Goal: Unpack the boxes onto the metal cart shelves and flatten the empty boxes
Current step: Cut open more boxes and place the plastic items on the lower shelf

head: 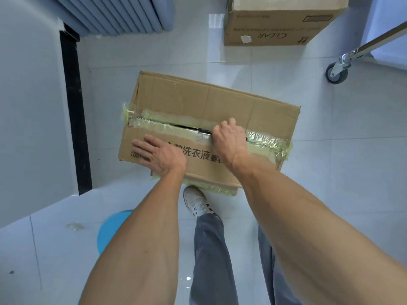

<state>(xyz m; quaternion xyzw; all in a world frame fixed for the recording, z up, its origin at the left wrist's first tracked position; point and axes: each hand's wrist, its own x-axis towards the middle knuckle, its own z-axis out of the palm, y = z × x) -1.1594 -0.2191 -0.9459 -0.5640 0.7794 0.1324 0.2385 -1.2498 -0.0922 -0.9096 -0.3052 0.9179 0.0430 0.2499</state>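
Note:
A brown cardboard box (198, 100) stands on the white tiled floor in front of me, its top seam covered with yellowish clear tape (268, 140). The tape is slit along the left part of the seam, showing a dark gap. My left hand (160, 155) presses flat on the near flap, fingers straight. My right hand (229, 137) is fisted over the seam's middle, gripping a small dark cutting tool (203, 130) whose tip lies in the slit. A second, closed cardboard box (275, 23) marked CLEAR stands farther back. The metal cart (361, 49) shows only a leg and a caster at the right.
A grey wall with a black strip (74, 111) runs along the left. Stacked blue-grey panels (114, 14) lie at the top left. A blue round stool (110, 230) sits near my left arm. My shoe (196, 202) touches the box's near edge.

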